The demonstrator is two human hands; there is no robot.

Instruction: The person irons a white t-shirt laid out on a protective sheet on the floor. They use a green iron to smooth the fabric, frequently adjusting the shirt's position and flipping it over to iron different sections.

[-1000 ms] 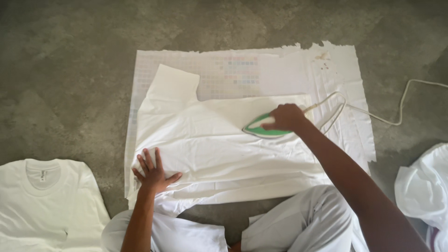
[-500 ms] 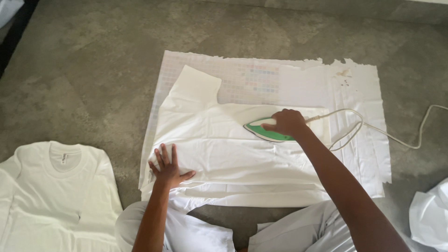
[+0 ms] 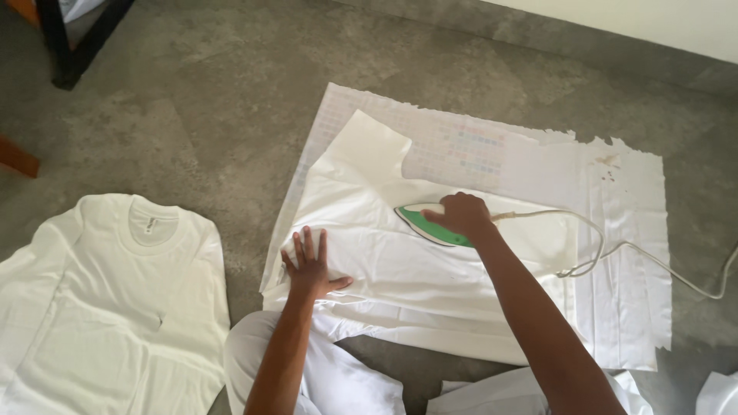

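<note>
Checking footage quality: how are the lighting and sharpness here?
Head view: soft, even daylight with faint shadows; the white garment nearly washes out, its folds hard to read; mild blur, though the left hand, the right hand and the green iron remain distinct.

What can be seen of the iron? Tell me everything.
The iron is green with a white edge and a pointed nose that aims toward the left of the picture. It lies flat, soleplate down, on the white garment spread over a pale sheet on the grey floor. The right hand grips it from above and hides its handle and rear. A pale cord runs from its back end, loops over the sheet and trails off right. Its material cannot be told.
</note>
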